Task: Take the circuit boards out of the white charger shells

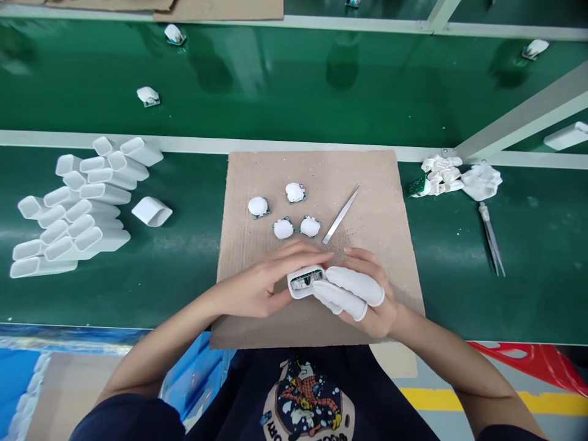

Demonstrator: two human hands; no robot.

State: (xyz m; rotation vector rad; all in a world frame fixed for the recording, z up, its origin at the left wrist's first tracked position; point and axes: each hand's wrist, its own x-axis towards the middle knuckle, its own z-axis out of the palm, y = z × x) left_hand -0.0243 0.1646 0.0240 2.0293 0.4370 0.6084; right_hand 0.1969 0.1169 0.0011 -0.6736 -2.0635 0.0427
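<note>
My left hand (269, 283) is closed around a white plastic sleeve (301, 293), whose open end faces me. Inside that opening a green circuit board (309, 278) shows. My right hand (367, 294) wears white finger cots on some fingers, and their tips touch the sleeve's right side at the opening. Whether the right fingers pinch the board is hidden. Beyond the hands, several small boards with white domed tops, such as one board (283, 228), lie on the cardboard sheet (257, 171). Metal tweezers (340, 214) rest to their right.
Several empty white sleeves (101, 193) are stacked at the left, with one loose sleeve (152, 212) beside them. At the right lie white finger cots (481, 180) and a second pair of tweezers (491, 239). A grey frame post (528, 113) slants at the right.
</note>
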